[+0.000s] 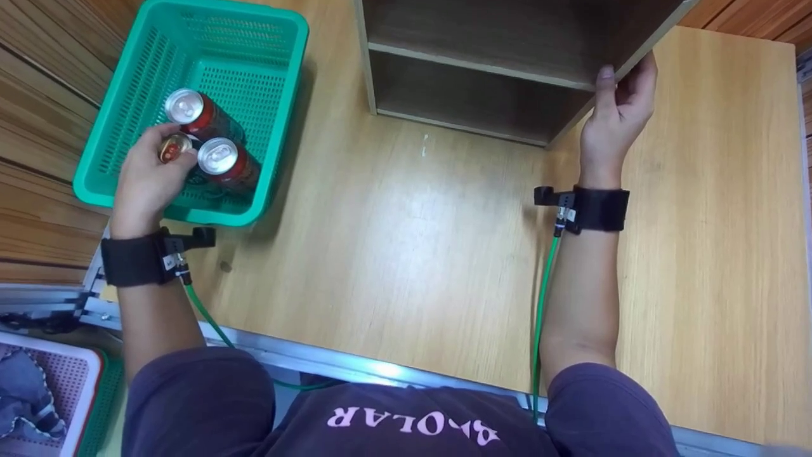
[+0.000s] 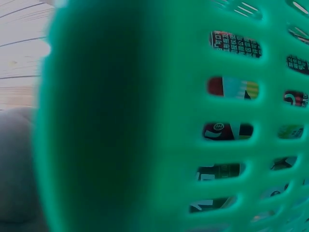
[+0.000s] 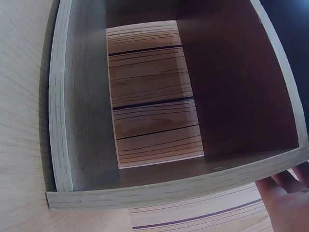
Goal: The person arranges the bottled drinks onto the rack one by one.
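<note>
My left hand (image 1: 147, 171) reaches into a green plastic basket (image 1: 293, 70) and grips a can with a gold and red top (image 1: 174, 148) between thumb and fingers. Two red drink cans with silver lids stand close by, one behind (image 1: 184, 106) and one to the right (image 1: 217, 156). The basket wall (image 2: 181, 111) fills most of the left wrist view, with printed cans (image 2: 236, 46) showing through its slots. My right hand (image 1: 618, 124) holds the right side panel of a wooden shelf unit (image 1: 482, 66), thumb at the front edge and fingers around the outside.
The shelf unit stands at the back of the wooden table (image 1: 393, 254), with compartments facing me. Below the table's metal front edge (image 1: 355, 362), at the left, is a white basket (image 1: 89, 362) with grey cloth (image 1: 25, 393). Green cables (image 1: 544, 292) run from both wrist cameras.
</note>
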`<state>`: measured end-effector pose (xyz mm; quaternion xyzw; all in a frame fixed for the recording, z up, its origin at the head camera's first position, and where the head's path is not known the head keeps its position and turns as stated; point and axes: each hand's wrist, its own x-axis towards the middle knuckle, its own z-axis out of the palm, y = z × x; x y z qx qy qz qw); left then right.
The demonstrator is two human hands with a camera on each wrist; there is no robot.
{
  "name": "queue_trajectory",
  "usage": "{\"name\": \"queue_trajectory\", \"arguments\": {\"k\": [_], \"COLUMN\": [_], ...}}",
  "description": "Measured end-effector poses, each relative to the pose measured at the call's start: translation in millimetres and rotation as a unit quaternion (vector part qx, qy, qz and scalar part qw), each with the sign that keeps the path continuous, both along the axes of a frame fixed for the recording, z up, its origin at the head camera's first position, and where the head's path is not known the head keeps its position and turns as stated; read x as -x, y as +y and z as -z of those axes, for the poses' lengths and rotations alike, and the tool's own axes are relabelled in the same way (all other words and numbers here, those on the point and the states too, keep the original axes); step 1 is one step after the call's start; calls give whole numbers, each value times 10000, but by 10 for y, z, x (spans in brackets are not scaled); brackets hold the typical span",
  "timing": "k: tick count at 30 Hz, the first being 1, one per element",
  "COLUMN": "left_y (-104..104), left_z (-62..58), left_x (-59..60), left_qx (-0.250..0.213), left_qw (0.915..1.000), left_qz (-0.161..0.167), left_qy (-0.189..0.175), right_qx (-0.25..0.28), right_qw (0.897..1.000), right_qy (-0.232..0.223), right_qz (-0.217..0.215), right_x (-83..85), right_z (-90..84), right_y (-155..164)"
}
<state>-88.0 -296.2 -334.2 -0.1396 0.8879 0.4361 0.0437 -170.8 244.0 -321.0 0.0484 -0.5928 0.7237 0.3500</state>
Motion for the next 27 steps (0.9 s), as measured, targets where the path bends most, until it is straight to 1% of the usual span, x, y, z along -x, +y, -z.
{"name": "queue_trajectory", "arguments": {"k": [4,9,12,15,17,21,26,27], "left_y": [5,-27,-62,-92,-100,-91,-123,-135], "left_z": [-2,-4,-12,-8,11,61,91,94], "left_x": [13,0,-4,-10,-18,-36,-52,-57], "left_qx": [-14,-43,36,138,183,259,636,644], "left_qw": [10000,9998,9995,9992,9994,9994,9955,9946], "left_qz": [-60,-22,43,52,2,-213,-655,-766], "left_qy": [-9,-186,-320,-365,-297,-27,239,267], "right_qx": [2,-130,-163,-179,-22,404,1025,1176], "right_qw": [10000,9999,9998,9996,9998,9987,9933,9913], "right_qy": [8,-68,-111,-175,-191,-286,-432,-440], "right_qz": [31,74,91,118,42,-119,-321,-382], "right_x": [-21,-50,-60,-63,-58,-47,-54,-58], "right_z": [-7,14,28,42,50,62,74,74], "right_y": [7,-3,-14,-24,-26,-8,22,26]}}
